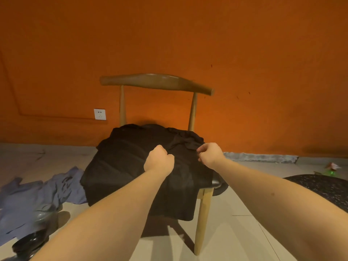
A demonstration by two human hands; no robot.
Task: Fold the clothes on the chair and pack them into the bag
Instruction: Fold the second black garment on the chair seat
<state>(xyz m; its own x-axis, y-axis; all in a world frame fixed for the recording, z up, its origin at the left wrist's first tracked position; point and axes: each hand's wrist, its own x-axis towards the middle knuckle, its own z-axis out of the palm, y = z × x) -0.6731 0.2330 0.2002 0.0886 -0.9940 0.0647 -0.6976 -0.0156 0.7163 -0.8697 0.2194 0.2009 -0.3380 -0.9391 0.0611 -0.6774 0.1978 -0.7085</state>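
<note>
The wooden chair [156,82] bears a black garment [120,166].

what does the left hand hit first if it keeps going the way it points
Probably the bunched folds of the black garment, which the left hand grips; chair post beyond, depth unclear.

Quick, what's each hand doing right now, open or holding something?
Left hand: closed, gripping the black garment.
Right hand: closed, fingers pinching the same black garment.

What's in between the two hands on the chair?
Only the wrinkled black cloth garment draped over the wooden chair; the left hand and right hand both grip it. The head view shows this.
</note>
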